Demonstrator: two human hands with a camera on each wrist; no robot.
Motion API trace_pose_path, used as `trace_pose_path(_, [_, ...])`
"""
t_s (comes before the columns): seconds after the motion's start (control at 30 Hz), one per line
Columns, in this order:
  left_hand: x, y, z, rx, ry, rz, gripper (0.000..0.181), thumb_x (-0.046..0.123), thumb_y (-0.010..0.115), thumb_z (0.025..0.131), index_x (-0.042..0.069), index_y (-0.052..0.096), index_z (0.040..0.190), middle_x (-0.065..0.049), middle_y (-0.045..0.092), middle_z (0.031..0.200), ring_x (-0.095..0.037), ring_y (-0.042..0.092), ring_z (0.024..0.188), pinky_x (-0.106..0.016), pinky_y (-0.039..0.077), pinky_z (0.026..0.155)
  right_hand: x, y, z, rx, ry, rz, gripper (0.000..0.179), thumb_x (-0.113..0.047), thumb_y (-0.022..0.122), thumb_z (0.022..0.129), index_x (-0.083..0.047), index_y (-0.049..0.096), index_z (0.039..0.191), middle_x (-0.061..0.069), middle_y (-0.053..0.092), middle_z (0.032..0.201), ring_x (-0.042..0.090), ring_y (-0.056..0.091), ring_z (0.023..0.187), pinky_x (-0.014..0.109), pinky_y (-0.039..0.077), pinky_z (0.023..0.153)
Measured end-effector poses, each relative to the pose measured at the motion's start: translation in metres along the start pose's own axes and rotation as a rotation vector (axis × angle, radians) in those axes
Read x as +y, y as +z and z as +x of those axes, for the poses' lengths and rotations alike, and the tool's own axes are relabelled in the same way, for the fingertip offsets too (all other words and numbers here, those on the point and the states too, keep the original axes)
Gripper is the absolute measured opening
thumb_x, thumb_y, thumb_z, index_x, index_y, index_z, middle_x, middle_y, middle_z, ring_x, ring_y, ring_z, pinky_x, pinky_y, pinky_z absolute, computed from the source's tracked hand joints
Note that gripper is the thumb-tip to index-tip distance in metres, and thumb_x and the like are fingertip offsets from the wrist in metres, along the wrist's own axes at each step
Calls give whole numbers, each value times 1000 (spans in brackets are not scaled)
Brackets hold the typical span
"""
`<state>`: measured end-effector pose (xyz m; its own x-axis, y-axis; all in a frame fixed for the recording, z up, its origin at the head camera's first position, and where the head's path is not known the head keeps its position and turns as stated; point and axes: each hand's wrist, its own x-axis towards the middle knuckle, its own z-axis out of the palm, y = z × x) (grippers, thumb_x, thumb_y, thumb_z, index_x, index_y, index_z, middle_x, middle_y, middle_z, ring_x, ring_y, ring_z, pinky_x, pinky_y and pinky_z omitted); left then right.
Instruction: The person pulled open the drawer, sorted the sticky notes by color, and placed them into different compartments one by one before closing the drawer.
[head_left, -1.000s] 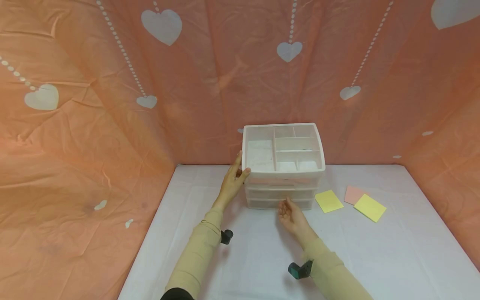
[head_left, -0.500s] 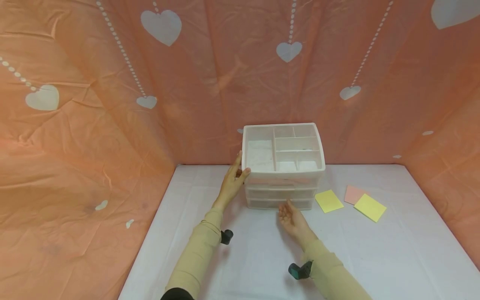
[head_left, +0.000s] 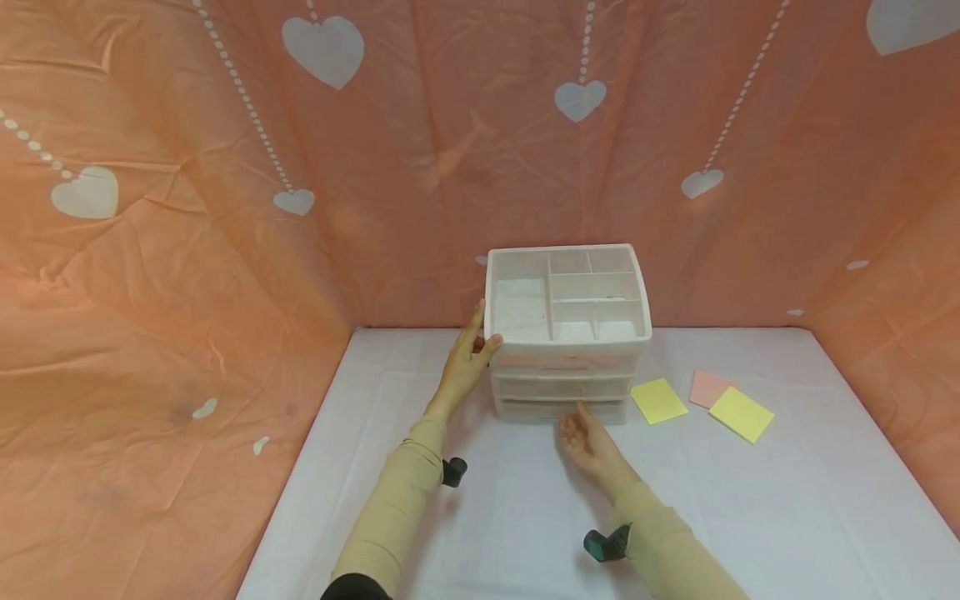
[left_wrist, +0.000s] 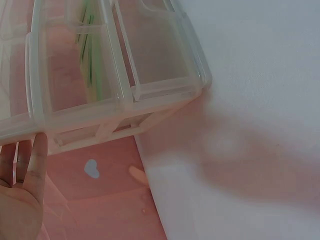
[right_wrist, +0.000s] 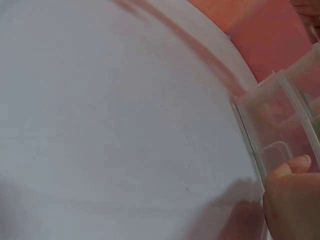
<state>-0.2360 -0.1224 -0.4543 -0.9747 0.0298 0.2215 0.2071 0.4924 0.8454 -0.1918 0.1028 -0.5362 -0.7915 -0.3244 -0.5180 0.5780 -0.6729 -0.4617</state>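
A white plastic drawer organizer (head_left: 566, 333) with a divided top tray stands at the back of the table. My left hand (head_left: 463, 367) rests against its left side, thumb at the front corner under the tray rim. In the left wrist view, the straight fingers (left_wrist: 35, 167) touch the frame's side. My right hand (head_left: 588, 446) is at the front of the bottom drawer (head_left: 525, 410), fingers curled at its edge. That drawer stands slightly out from the frame. The right wrist view shows the thumb (right_wrist: 299, 164) at the clear drawer front. Green strips (left_wrist: 90, 55) show through the middle drawer.
Right of the organizer lie a yellow sticky-note pad (head_left: 658, 401), a pink pad (head_left: 708, 389) and another yellow pad (head_left: 741, 414) overlapping the pink one. An orange cloth (head_left: 465, 167) with white hearts hangs behind and beside the white table (head_left: 810, 467).
The bottom drawer has come slightly forward out of the organizer, and my right hand has moved a little toward me with it. The left hand stays at the organizer's side.
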Motion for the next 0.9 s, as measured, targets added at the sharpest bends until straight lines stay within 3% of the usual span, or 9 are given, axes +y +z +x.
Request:
trace_pose_path(0.07, [0, 0, 0, 2, 3, 3, 65, 43, 50, 94, 36, 15, 149, -4, 39, 142, -16, 54, 87, -29, 47, 73, 0, -2, -1, 3, 5, -6, 70, -35, 46, 96, -4, 8, 145, -2, 41, 106, 5, 51, 92, 12, 41, 92])
trace_pose_path(0.2, [0, 0, 1, 0, 8, 11, 65, 44, 49, 95, 39, 13, 148, -2, 36, 146, -15, 55, 87, -28, 47, 73, 0, -4, -4, 5, 2, -21, 45, -34, 47, 96, -5, 29, 126, -1, 46, 102, 5, 53, 89, 13, 43, 89])
trace_pose_path(0.37, [0, 0, 1, -2, 7, 7, 65, 43, 50, 94, 41, 13, 148, -3, 38, 144, -16, 55, 86, -28, 47, 72, 2, -10, -7, -22, 26, -43, 26, -29, 42, 99, -7, 36, 111, -2, 51, 98, 5, 55, 88, 13, 45, 87])
trace_pose_path(0.73, [-1, 0, 0, 0, 4, 7, 64, 47, 49, 94, 48, 10, 145, -3, 36, 145, -15, 55, 85, -27, 46, 71, 10, -22, -21, -33, 59, -100, 34, -28, 44, 99, -5, 32, 121, -2, 56, 98, 3, 56, 88, 12, 45, 86])
trace_pose_path(0.9, [-1, 0, 0, 2, 5, 5, 64, 49, 48, 93, 48, 11, 145, -1, 30, 150, -15, 55, 87, -27, 46, 71, 12, -27, -30, -60, 96, -84, 29, -26, 41, 99, -7, 31, 118, -2, 57, 97, 4, 57, 89, 12, 45, 86])
